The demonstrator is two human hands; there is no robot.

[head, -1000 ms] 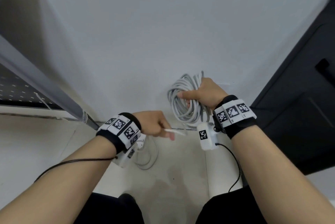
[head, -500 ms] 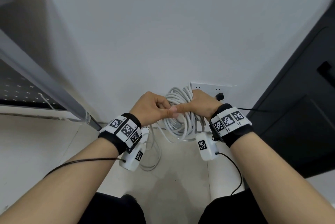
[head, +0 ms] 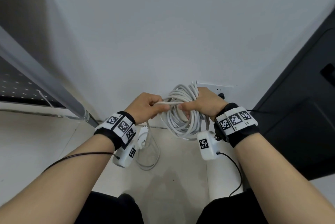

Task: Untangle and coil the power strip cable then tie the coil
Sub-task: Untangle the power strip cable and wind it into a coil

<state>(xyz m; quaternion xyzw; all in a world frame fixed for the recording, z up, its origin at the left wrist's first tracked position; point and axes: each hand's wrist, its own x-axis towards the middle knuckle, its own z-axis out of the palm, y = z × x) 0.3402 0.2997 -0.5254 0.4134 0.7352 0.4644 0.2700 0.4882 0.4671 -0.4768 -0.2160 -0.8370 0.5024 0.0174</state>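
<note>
White cable coil [head: 181, 115] hangs in the air above the floor [head: 172, 178], gripped at its right side by the right hand [head: 204, 104]. The left hand [head: 146, 107], just to the coil's left, pinches a loose strand [head: 170, 103] running sideways across the loops to the right thumb. Slack trails down to the power strip [head: 143, 135] on the floor below the left wrist.

Plain grey-white wall [head: 163, 33], pale tiled floor [head: 36, 142], dark cabinet [head: 299, 124] right, metal-framed perforated panel [head: 16, 86] left.
</note>
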